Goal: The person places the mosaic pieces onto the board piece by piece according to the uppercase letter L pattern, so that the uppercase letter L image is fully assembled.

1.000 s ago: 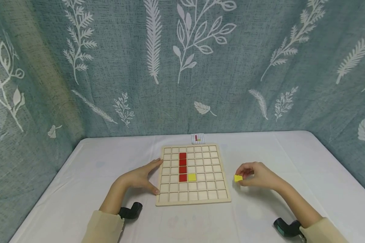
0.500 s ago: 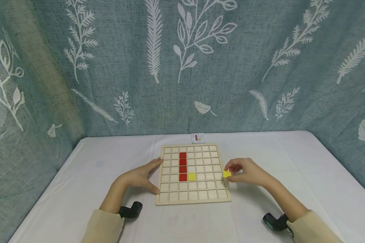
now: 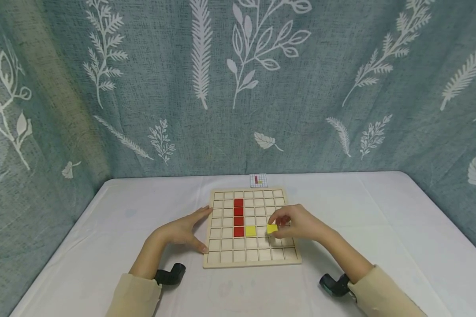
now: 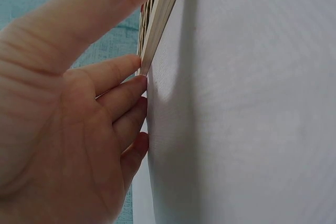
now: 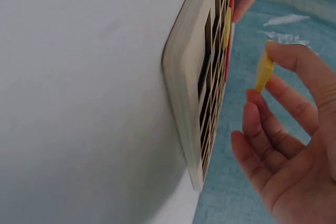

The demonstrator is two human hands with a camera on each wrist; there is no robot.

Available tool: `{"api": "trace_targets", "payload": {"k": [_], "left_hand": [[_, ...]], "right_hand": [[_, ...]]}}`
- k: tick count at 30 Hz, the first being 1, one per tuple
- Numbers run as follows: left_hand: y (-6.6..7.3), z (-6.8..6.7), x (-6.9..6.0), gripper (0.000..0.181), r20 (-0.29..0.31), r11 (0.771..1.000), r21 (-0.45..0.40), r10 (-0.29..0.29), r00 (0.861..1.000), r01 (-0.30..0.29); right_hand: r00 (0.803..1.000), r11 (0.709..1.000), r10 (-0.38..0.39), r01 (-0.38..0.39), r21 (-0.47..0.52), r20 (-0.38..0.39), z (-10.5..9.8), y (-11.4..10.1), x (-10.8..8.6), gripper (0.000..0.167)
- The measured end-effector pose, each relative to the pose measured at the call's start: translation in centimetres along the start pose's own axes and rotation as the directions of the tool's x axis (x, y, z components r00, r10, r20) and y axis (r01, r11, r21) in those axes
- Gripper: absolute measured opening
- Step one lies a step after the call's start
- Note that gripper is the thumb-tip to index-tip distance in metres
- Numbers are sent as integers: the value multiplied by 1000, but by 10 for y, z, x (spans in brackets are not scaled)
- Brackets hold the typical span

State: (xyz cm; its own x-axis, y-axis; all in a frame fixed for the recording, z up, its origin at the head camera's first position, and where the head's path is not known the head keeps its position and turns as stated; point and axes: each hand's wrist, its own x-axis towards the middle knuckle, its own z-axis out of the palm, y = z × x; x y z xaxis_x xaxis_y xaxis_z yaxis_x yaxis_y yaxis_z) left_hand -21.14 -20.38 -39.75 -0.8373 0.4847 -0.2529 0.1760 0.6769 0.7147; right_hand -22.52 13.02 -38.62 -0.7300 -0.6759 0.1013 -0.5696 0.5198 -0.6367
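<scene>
A wooden grid board lies in the middle of the table. Several red square tiles form a column in its cells, and one yellow tile sits beside the lowest of them. With thumb and fingers spread, my left hand touches the board's left edge; the left wrist view shows its fingertips against the board's side. My right hand is over the right part of the board, pinching a second yellow tile between thumb and finger. In the right wrist view that tile is held clear of the board's surface.
Behind the board lies a small card printed with a grid and coloured squares. White cloth covers the table, and a patterned curtain hangs at its back. Each wrist wears a black camera.
My right hand has carried the yellow tile leftward, from beside the board to above its right-hand cells. The left hand has stayed at the left edge.
</scene>
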Motion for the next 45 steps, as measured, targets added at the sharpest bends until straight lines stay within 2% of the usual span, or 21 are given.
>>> {"api": "trace_targets", "payload": {"k": [4, 10, 17, 29, 40, 45], "left_hand": [[1, 1, -1, 109, -4, 1000, 15, -11, 1000, 11], [-1, 2, 0, 108, -7, 1000, 25, 1, 1000, -1], [-2, 3, 1, 109, 5, 1000, 20, 9, 1000, -10], [2, 3, 1, 108, 1, 999, 35, 1, 1000, -1], [1, 3, 4, 111, -6, 1000, 20, -14, 1000, 14], [1, 3, 2, 110, 0, 1000, 17, -14, 1000, 14]], "right_hand": [[999, 999, 22, -21, -30, 26, 6, -3, 8, 20], [997, 993, 61, -56, -108, 46, 13, -6, 19, 18], [993, 981, 111, -102, -162, 42, 18, -11, 21, 19], [993, 977, 116, -109, -182, 24, 19, -16, 22, 19], [990, 979, 139, -135, -154, 18, 21, -11, 22, 20], [994, 986, 108, -104, -132, 22, 19, -9, 22, 21]]}}
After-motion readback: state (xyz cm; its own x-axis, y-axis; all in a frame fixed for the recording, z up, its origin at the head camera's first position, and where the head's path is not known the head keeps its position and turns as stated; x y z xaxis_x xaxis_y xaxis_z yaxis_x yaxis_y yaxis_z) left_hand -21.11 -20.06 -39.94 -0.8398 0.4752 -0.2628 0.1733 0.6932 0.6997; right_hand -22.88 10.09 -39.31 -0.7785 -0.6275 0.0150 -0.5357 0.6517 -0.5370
